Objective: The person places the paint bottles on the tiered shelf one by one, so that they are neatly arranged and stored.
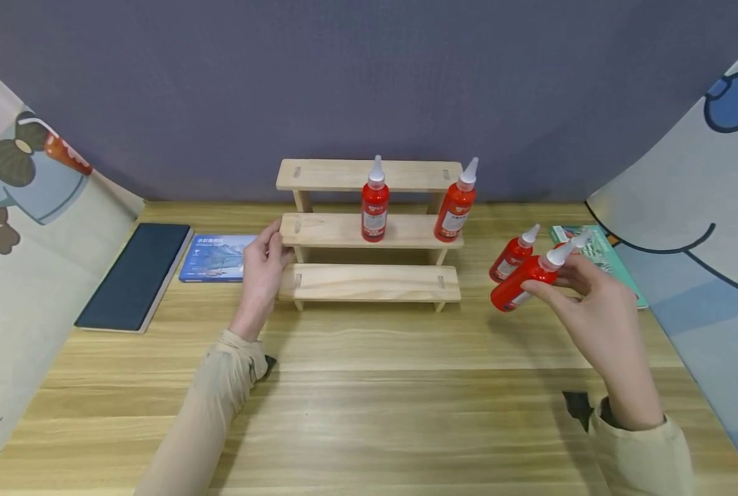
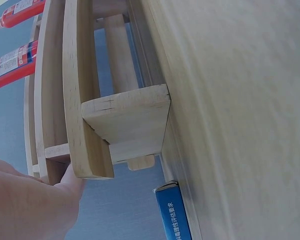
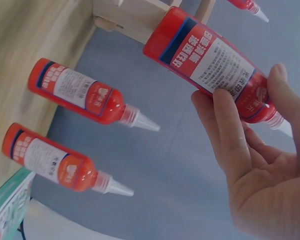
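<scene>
A three-tiered wooden step shelf (image 1: 369, 284) stands against the back wall. At its left end my left hand (image 1: 264, 265) grips the middle tier, with the thumb at the plank's edge in the left wrist view. My right hand (image 1: 598, 310) pinches a red squeeze bottle (image 3: 205, 60) with a white label and pointed clear nozzle, tilted and held over the table right of the shelf. Two similar bottles stand on the table behind it: one red bottle (image 3: 75, 90) in plain sight, another bottle (image 3: 50, 157) mostly hidden by my hand in the head view.
On the middle tier stand an upright red bottle (image 1: 375, 210) and, at its right end, another red bottle (image 1: 456, 210). A blue box (image 1: 213, 258) and a dark notebook (image 1: 135, 275) lie left of the shelf. A green book (image 1: 617, 265) lies at the right.
</scene>
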### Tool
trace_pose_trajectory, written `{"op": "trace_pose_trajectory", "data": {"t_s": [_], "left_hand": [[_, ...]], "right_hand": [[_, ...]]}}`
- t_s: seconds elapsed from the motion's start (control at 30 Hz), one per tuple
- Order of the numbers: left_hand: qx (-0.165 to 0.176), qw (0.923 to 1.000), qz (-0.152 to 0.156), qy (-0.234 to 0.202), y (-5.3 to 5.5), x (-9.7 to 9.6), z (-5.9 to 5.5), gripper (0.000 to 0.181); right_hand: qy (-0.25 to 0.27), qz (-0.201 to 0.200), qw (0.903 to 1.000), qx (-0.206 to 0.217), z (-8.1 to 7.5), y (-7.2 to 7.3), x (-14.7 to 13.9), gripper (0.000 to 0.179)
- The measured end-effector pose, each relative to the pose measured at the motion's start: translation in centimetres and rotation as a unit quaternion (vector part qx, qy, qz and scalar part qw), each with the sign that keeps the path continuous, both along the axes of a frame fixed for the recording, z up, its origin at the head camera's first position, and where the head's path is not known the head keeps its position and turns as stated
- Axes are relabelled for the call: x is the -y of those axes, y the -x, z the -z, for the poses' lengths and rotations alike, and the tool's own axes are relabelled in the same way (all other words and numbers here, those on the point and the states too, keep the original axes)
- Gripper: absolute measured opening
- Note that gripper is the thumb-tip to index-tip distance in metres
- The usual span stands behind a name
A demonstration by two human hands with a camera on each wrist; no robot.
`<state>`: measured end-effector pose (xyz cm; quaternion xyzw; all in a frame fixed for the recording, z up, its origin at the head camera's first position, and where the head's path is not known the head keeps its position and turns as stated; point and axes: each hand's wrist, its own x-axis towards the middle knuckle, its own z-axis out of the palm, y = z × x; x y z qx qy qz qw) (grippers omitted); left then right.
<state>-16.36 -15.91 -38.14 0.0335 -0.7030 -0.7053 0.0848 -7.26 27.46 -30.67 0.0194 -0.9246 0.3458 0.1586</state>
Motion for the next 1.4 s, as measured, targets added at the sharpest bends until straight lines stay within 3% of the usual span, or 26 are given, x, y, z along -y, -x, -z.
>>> {"op": "trace_pose_trajectory", "data": {"t_s": [0.43,0.93,1.4], "left_hand": [[0.009,0.9999,-0.002,0.007,0.2,0.1,0.1,0.047],[0.007,1.0000,-0.001,0.003,0.2,0.1,0.1,0.047],[0.009,0.9999,-0.003,0.006,0.1,0.1,0.0,0.046]], "right_hand": [[0.001,-0.008,0.9999,0.015,-1.1,1.4,2.3,0.053],[0.026,-0.047,0.9984,-0.019,-1.7,2.7,6.4,0.047],[0.069,-0.086,0.9936,-0.021,-2.3,4.0,9.8,0.049]]}}
